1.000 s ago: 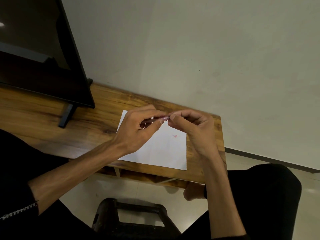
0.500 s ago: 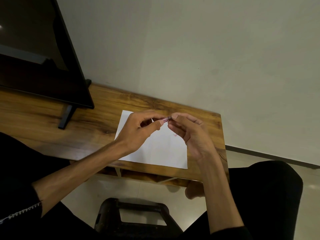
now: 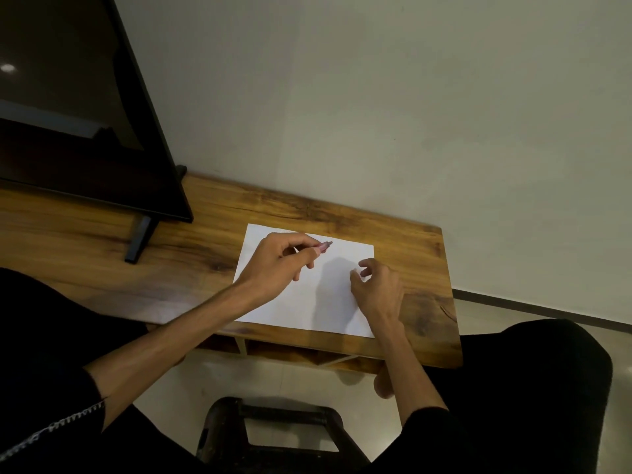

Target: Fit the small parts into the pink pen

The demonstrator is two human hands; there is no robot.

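A dark screen stands on the desk's left part, its foot clear of the sheet. The paper lies flat toward the desk's right end, near the front edge, within easy reach. The left hand hovers over the paper's far left corner, fingers pinching a pinkish pen, tip pointing right. The right hand rests over the paper's right edge, fingers loosely curled and holding nothing, likely steadying it.
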